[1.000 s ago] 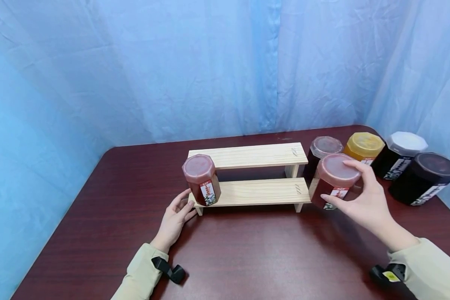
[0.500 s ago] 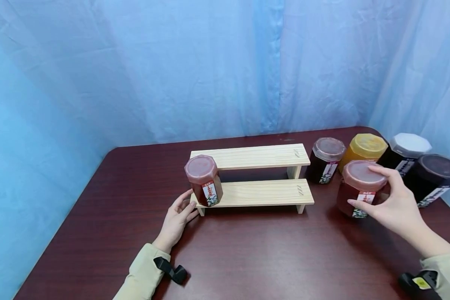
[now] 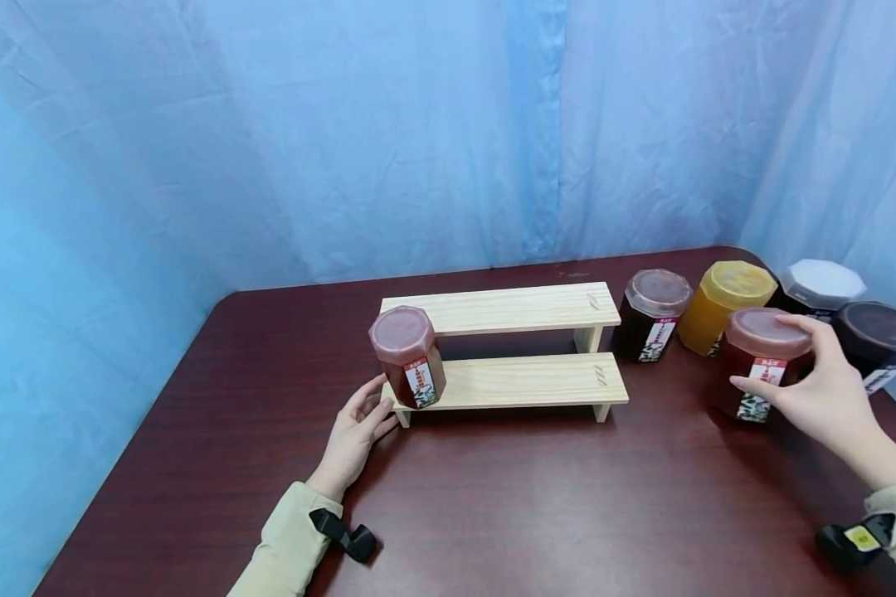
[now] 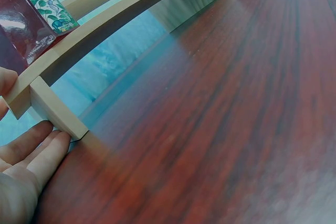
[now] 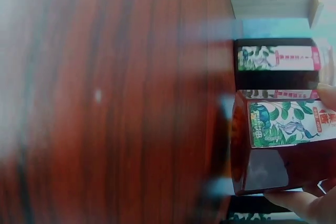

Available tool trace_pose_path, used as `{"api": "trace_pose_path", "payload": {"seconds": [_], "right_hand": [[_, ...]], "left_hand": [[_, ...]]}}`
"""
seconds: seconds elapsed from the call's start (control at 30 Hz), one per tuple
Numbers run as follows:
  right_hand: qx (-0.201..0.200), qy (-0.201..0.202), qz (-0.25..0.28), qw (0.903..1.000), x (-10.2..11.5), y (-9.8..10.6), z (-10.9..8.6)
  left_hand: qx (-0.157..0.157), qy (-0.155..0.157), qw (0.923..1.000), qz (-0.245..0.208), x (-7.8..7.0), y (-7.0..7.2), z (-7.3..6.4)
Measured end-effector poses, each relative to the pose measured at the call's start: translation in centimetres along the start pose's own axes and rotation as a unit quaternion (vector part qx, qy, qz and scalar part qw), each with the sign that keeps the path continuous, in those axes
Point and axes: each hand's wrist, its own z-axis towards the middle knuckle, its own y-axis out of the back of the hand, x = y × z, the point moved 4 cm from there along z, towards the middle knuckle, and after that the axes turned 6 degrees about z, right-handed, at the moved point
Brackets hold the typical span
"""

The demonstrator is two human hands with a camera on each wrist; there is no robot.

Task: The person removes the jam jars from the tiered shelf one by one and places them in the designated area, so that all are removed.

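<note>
My right hand [image 3: 829,398] grips a red-brown faceted jar [image 3: 739,365] with a pink lid, thumb on the near side and fingers at the lid's far edge. In the right wrist view that jar [image 5: 283,166] shows its leaf-patterned label, its base close over the table. A matching jar [image 3: 411,361] stands at the left end of the lower board of a two-step wooden shelf [image 3: 523,381]. My left hand [image 3: 351,435] holds the shelf's left end. In the left wrist view, its fingers [image 4: 44,153] lie against the shelf's leg [image 4: 58,111].
Right of the shelf stand a dark jar with a clear lid [image 3: 653,319] and a yellow jar [image 3: 720,307]. Beyond the right hand are a white-lidded jar [image 3: 821,282] and a black-lidded jar [image 3: 877,332]. Blue curtains [image 3: 418,141] hang behind the dark red table [image 3: 523,514].
My right hand has carried its jar rightward, away from the shelf's right end towards the other jars. The left hand and the jar on the shelf have stayed put.
</note>
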Motion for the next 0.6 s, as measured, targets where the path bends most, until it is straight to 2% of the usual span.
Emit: {"api": "trace_pose_path", "payload": {"seconds": [0.1, 0.3, 0.6], "right_hand": [[0.011, -0.003, -0.002, 0.9999, -0.44, 0.21, 0.27], [0.008, 0.001, -0.029, 0.9995, -0.76, 0.28, 0.53], [0.014, -0.012, -0.015, 0.9997, -0.41, 0.70, 0.05]], "left_hand": [[-0.001, 0.000, 1.0000, -0.005, -0.01, -0.05, 0.06], [-0.004, -0.001, 1.0000, -0.006, 0.04, 0.04, 0.16], [-0.005, 0.004, 1.0000, -0.002, 0.07, 0.00, 0.11]]}}
